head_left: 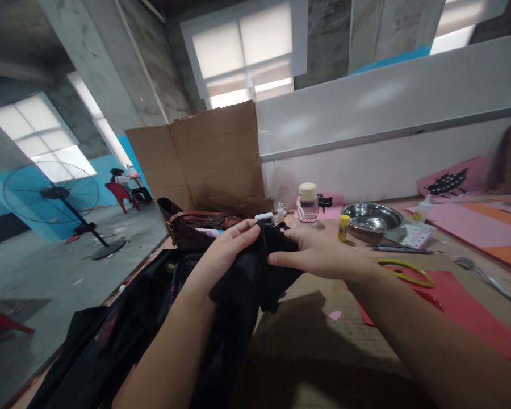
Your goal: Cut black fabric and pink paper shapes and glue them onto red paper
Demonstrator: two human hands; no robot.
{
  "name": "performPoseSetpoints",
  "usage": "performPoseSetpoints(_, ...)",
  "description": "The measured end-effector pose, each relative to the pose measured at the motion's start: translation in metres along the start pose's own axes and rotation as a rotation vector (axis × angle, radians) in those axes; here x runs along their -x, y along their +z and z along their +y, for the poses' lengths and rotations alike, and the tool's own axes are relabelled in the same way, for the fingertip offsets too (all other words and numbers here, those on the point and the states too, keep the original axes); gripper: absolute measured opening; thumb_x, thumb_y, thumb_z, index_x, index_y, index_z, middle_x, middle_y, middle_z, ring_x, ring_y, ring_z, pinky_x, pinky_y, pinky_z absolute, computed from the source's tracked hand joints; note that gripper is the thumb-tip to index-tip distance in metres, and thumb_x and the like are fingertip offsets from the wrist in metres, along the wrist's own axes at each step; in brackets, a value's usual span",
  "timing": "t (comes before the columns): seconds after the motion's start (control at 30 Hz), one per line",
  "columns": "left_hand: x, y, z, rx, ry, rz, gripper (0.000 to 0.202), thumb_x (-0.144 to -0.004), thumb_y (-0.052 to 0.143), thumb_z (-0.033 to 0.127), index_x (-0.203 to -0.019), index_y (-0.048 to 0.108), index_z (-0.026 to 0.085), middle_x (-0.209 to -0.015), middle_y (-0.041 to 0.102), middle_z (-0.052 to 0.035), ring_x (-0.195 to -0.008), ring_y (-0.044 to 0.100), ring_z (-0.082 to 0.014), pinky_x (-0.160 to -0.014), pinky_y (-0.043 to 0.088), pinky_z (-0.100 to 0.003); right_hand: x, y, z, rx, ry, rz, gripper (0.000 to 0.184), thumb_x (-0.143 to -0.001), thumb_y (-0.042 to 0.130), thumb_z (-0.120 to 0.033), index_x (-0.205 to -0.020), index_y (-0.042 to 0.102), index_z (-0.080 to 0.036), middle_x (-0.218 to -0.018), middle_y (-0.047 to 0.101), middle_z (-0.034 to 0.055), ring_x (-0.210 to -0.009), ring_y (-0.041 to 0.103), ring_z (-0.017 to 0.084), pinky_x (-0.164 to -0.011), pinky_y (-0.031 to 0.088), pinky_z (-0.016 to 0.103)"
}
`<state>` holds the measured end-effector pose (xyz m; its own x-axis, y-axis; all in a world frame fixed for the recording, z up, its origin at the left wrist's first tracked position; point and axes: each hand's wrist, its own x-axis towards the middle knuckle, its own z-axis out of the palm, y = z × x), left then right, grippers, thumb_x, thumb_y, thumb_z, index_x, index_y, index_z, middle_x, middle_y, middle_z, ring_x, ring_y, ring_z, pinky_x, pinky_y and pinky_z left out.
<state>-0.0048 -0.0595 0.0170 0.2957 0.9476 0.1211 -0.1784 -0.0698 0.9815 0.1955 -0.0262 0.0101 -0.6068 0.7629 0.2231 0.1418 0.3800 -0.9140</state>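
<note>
Okay, head view: black cloth (242,295) bunched in front of the brown bag (185,234), left hand (232,241) pinching its top edge, right hand (321,253) fingers closed on its right side; probably light, soft, floppy, so grip doubled edges.

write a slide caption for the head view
Left hand and right hand hold black fabric near a brown bag.
</note>
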Motion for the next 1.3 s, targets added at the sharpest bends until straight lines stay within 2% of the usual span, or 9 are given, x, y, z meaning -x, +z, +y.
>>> performPoseSetpoints(0.1,-0.004,-0.010,-0.007,-0.036,0.046,-0.058,0.057,-0.076,0.073,0.071,-0.104,0.072,0.021,-0.093,0.074,-0.0031,-0.079,0.068,-0.0152,-0.073,0.052,-0.022,-0.003,-0.003,0.007,-0.141,0.072,0.115,0.025,-0.079,0.080,-0.041,-0.092,0.079,-0.020,-0.088,0.080,0.0038,-0.081,0.073,0.024,-0.071,0.057,0.031)
performPoseSetpoints(0.17,-0.006,-0.015,-0.011,-0.080,0.036,-0.155,0.075,-0.067,0.069,0.083,-0.110,0.073,0.021,-0.099,0.074,-0.0065,-0.081,0.067,-0.0180,-0.070,0.051,-0.025,-0.003,-0.012,0.009,-0.222,0.097,0.232,0.033,-0.077,0.081,-0.048,-0.094,0.078,-0.020,-0.086,0.080,0.0041,-0.077,0.073,0.022,-0.070,0.056,0.030)
performPoseSetpoints(0.23,-0.006,-0.015,-0.012,-0.141,-0.009,-0.252,0.072,-0.063,0.081,0.074,-0.110,0.075,0.020,-0.100,0.075,-0.0085,-0.083,0.067,-0.0201,-0.069,0.051,-0.026,-0.002,-0.022,0.009,-0.289,0.095,0.312,0.036,-0.075,0.083,-0.051,-0.092,0.077,-0.019,-0.084,0.079,0.0043,-0.074,0.073,0.020,-0.069,0.056,0.028)
performPoseSetpoints(0.33,-0.006,-0.009,-0.012,-0.217,-0.056,-0.314,0.039,-0.070,0.089,0.044,-0.095,0.080,0.017,-0.096,0.076,-0.0085,-0.085,0.068,-0.0215,-0.077,0.052,-0.029,0.002,-0.030,0.003,-0.387,0.079,0.360,0.040,-0.069,0.085,-0.053,-0.087,0.075,-0.019,-0.081,0.079,0.0043,-0.071,0.072,0.019,-0.066,0.057,0.027)
performPoseSetpoints(0.43,-0.007,-0.004,-0.013,-0.217,-0.009,-0.217,0.025,-0.077,0.084,0.038,-0.088,0.079,0.016,-0.090,0.076,-0.0064,-0.086,0.068,-0.0205,-0.080,0.051,-0.028,0.005,-0.031,-0.004,-0.445,0.072,0.381,0.043,-0.063,0.089,-0.053,-0.084,0.074,-0.019,-0.076,0.078,0.0036,-0.066,0.071,0.018,-0.062,0.057,0.026)
performPoseSetpoints(0.63,-0.013,-0.014,-0.015,-0.116,0.192,0.139,0.026,-0.075,0.086,0.038,-0.088,0.075,0.018,-0.086,0.073,0.0000,-0.079,0.064,-0.0125,-0.075,0.049,-0.020,0.008,-0.026,-0.008,-0.486,0.090,0.394,0.035,-0.067,0.089,-0.047,-0.080,0.074,-0.018,-0.072,0.077,0.0024,-0.060,0.069,0.016,-0.058,0.054,0.025)
performPoseSetpoints(0.83,-0.008,-0.020,-0.002,0.016,0.288,0.349,0.032,-0.073,0.084,0.041,-0.089,0.066,0.020,-0.066,0.062,0.0070,-0.056,0.056,-0.0071,-0.052,0.042,-0.014,0.006,-0.028,-0.002,-0.464,0.134,0.343,0.024,-0.077,0.084,-0.041,-0.087,0.079,-0.021,-0.081,0.080,0.0028,-0.069,0.072,0.017,-0.065,0.056,0.025)
performPoseSetpoints(1.1,0.001,-0.015,0.005,-0.004,0.254,0.358,0.028,-0.077,0.080,0.039,-0.094,0.067,0.021,-0.074,0.068,0.0026,-0.075,0.068,-0.0170,-0.066,0.051,-0.022,-0.001,-0.027,0.008,-0.437,0.127,0.293,0.037,-0.069,0.089,-0.048,-0.089,0.077,-0.019,-0.087,0.080,0.0068,-0.077,0.074,0.022,-0.076,0.059,0.034)
performPoseSetpoints(1.3,0.014,-0.002,0.011,-0.012,0.195,0.295,0.025,-0.078,0.079,0.039,-0.090,0.068,0.019,-0.076,0.067,0.0024,-0.071,0.063,-0.0133,-0.064,0.047,-0.018,0.000,-0.020,0.013,-0.321,0.035,0.225,0.052,-0.071,0.085,-0.059,-0.102,0.077,-0.019,-0.102,0.078,0.0089,-0.096,0.072,0.027,-0.089,0.055,0.038)
